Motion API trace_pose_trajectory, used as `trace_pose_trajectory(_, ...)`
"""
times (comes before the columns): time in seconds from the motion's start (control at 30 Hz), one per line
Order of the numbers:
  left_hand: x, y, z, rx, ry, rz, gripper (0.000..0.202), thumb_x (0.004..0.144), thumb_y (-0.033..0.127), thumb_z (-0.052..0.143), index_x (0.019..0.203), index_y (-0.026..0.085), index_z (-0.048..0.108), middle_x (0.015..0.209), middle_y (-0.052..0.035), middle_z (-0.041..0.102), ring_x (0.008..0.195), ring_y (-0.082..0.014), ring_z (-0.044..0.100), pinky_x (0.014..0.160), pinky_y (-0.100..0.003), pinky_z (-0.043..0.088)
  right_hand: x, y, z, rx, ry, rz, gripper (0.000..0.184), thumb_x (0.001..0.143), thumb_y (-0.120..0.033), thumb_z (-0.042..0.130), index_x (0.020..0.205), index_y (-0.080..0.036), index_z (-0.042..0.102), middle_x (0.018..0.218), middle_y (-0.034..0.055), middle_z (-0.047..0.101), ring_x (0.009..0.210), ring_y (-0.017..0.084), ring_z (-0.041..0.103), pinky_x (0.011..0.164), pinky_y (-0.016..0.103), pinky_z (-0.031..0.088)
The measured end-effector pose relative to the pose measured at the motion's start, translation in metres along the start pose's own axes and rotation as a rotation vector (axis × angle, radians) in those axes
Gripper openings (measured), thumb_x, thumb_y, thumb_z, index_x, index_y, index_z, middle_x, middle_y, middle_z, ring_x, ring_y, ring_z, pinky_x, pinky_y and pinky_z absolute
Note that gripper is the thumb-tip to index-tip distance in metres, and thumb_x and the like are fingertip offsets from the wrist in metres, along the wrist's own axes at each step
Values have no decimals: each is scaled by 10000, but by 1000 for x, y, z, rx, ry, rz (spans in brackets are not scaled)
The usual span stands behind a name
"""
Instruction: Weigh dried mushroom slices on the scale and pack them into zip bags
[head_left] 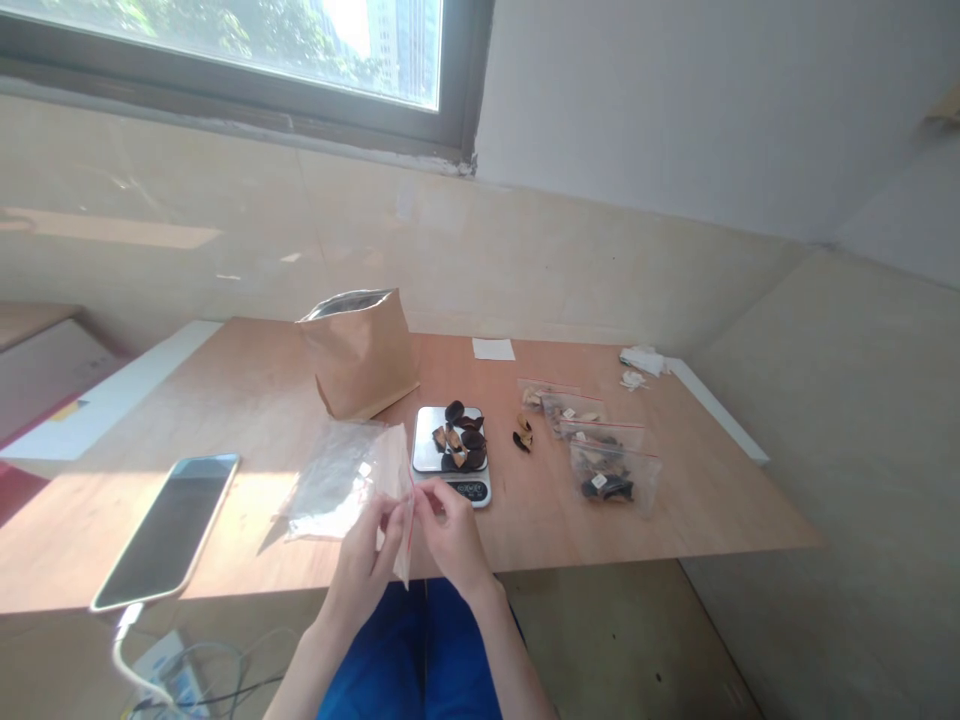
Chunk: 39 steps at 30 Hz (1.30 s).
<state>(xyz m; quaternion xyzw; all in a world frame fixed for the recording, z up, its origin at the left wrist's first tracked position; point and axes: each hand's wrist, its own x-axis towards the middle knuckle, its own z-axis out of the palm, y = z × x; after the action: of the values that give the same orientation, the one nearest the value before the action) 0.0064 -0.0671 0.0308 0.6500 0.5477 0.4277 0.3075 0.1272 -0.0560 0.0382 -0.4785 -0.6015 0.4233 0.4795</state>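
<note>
My left hand [369, 545] and my right hand [448, 528] both pinch a clear zip bag [395, 462] along its red-lined edge, in front of the scale. The bag looks flat. Just beyond my hands stands a small kitchen scale [422, 455], its dark display [471, 492] partly readable. On its plate lie several dark dried pieces [473, 440], some with pale brown insides. Left of my hands is a stack of clear plastic bags [322, 490]. A few more dried pieces [523, 434] lie on the table right of the scale.
Several filled zip bags [611, 485] lie in a row at the right. A brown paper pouch [364, 355] stands open behind the stack. A phone [169, 530] with a charging cable [124, 640] lies at the left edge. White paper [493, 349] and crumpled tissue [643, 361] are at the back.
</note>
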Motion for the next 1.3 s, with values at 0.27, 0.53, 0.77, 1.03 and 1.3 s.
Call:
trace_pose_trajectory(0.27, 8, 13, -1, -11, -111, 31, 238, 849, 391, 370, 704, 222, 452, 639, -4, 517, 588, -146, 495, 549, -263, 418, -1, -3, -15, 48, -28, 12, 221, 895, -384, 422, 810, -200, 510, 695, -19, 557, 638, 112, 545, 595, 207, 430)
trace_pose_trajectory(0.53, 28, 25, -18, 63, 315, -115, 253, 819, 380, 379, 622, 228, 333, 515, 53, 354, 492, -117, 384, 486, -227, 333, 22, 25, -49, -176, 286, -14, 287, 896, -400, 392, 719, -202, 501, 668, 1, 553, 647, 134, 531, 627, 244, 441)
trace_pose_trajectory(0.77, 62, 29, -31, 130, 257, -250, 250, 782, 357, 405, 580, 214, 372, 462, 63, 377, 481, -110, 410, 492, -219, 303, 29, 51, -54, -555, 198, -158, 381, 857, -380, 481, 1214, -248, 469, 1280, 116, 434, 1221, 263, 392, 1000, 453, 342)
trace_pose_trajectory(1.03, 74, 32, -25, 69, 245, -324, 261, 763, 375, 417, 565, 208, 384, 475, 54, 417, 510, -113, 432, 518, -222, 326, 32, 79, -42, -783, 149, -171, 593, 801, -453, 554, 1313, -215, 372, 1358, 151, 370, 1269, 330, 325, 1006, 517, 320)
trace_pose_trajectory(1.3, 69, 25, -15, -49, 236, -327, 258, 762, 393, 443, 586, 210, 399, 509, 52, 428, 522, -116, 435, 509, -220, 343, 35, 80, -46, -909, 153, -251, 294, 868, -377, 494, 1098, -196, 524, 1092, 117, 532, 1055, 272, 484, 863, 429, 449)
